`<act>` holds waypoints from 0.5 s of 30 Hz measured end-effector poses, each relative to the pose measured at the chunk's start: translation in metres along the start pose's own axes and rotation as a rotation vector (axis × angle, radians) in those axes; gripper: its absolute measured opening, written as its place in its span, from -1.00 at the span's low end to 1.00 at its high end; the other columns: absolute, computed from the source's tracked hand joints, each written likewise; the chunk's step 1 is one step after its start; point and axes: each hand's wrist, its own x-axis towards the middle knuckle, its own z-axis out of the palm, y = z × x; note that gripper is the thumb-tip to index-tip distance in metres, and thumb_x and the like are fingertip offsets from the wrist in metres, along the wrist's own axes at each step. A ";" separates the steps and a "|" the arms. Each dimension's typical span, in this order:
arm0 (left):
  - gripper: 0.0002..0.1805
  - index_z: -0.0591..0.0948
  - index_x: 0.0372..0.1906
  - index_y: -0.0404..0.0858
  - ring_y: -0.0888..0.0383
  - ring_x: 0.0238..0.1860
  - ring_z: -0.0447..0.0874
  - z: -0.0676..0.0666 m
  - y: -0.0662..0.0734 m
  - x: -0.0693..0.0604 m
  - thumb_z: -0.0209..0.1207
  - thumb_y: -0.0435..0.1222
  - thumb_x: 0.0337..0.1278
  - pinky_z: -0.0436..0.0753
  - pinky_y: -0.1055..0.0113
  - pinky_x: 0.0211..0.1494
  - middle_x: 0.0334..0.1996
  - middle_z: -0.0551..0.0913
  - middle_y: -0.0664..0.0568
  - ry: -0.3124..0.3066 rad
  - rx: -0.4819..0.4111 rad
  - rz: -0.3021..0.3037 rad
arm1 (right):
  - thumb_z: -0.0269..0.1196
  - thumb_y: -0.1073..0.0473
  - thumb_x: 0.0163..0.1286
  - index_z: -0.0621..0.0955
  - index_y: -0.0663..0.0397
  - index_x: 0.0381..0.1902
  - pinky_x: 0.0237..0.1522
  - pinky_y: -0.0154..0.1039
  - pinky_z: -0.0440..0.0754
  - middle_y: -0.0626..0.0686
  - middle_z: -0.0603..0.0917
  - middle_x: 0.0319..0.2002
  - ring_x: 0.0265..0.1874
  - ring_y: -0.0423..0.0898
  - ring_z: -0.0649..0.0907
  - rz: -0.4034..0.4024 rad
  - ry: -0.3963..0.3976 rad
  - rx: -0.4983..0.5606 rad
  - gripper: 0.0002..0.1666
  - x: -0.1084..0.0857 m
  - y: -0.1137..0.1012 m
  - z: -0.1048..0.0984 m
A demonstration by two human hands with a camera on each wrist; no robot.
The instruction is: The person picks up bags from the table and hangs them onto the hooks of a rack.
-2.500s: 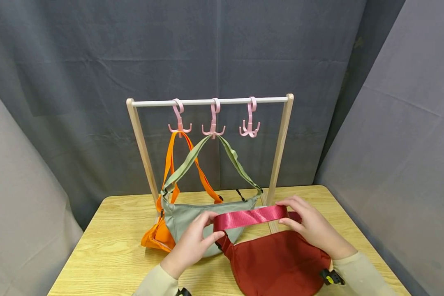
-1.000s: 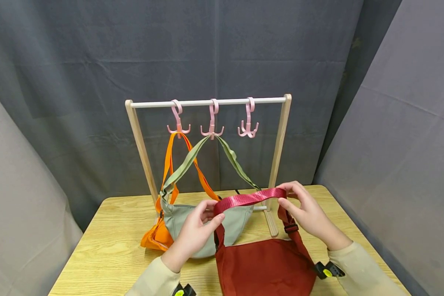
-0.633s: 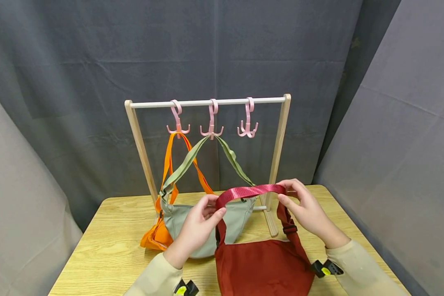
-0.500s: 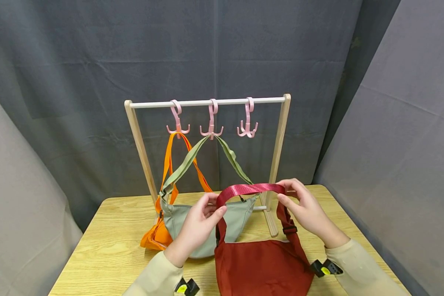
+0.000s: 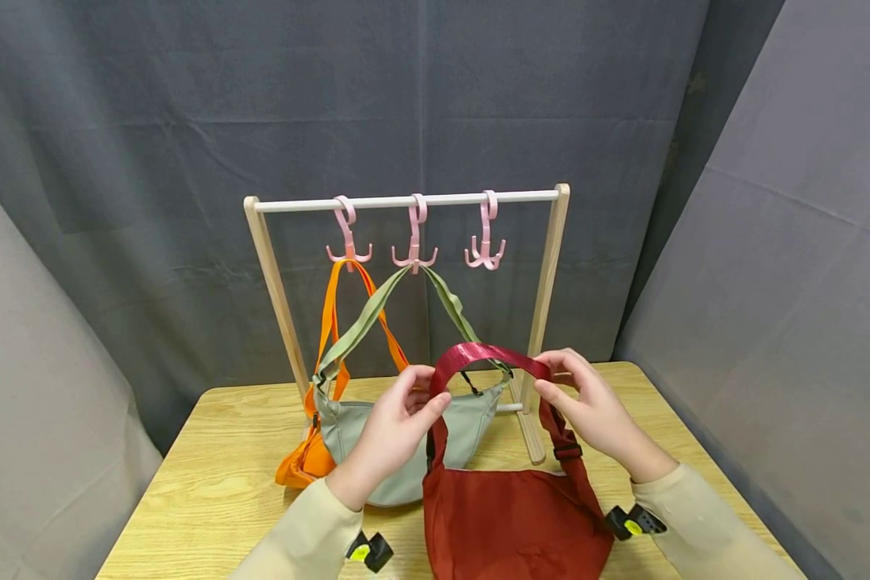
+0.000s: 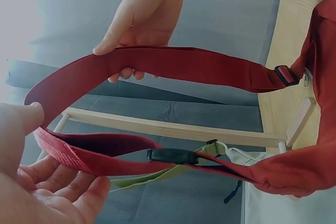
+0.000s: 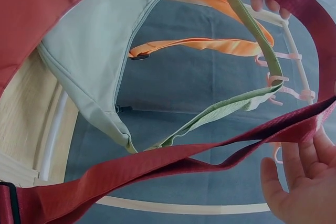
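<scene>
Both hands hold the strap (image 5: 478, 352) of a dark red shoulder bag (image 5: 515, 515), which arches up between them. My left hand (image 5: 395, 423) pinches its left side between thumb and fingers; my right hand (image 5: 590, 407) pinches its right side. In the left wrist view the strap (image 6: 173, 64) forms a loop, with a black buckle (image 6: 173, 156) on the near side. The right wrist view has my right hand (image 7: 310, 177) at the strap's lower run. The bag's bottom lies out of frame.
A rack with a white bar (image 5: 297, 205) carries three pink hooks. An orange bag (image 5: 308, 463) hangs from the left hook and a grey-green bag (image 5: 406, 419) from the middle one, behind my left hand. The right hook (image 5: 485, 250) bears nothing. Grey curtains surround the wooden table (image 5: 210, 467).
Both hands have risen and drawn closer together. The strap has gone from a nearly flat band to a high arch, and the red bag's body now hangs straighter below it.
</scene>
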 end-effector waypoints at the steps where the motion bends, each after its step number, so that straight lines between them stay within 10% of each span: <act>1: -0.67 0.56 0.15 -0.23 0.05 -0.04 0.72 0.000 0.001 0.000 0.30 -0.28 0.38 0.66 0.41 0.07 -0.07 0.67 -0.12 0.001 0.005 0.001 | 0.26 0.27 0.51 0.59 0.14 0.11 0.11 -0.35 0.56 0.01 0.61 -0.05 -0.04 -0.25 0.56 0.000 0.000 -0.004 -0.74 0.001 0.000 0.000; 15: -0.67 0.57 0.16 -0.26 0.06 -0.08 0.71 0.002 0.010 0.009 0.29 -0.30 0.38 0.64 0.46 -0.01 -0.08 0.68 -0.14 0.002 -0.009 0.000 | 0.27 0.31 0.48 0.61 0.17 0.10 0.08 -0.41 0.56 0.04 0.62 -0.07 -0.07 -0.31 0.57 -0.039 0.017 0.033 -0.73 0.010 -0.006 0.001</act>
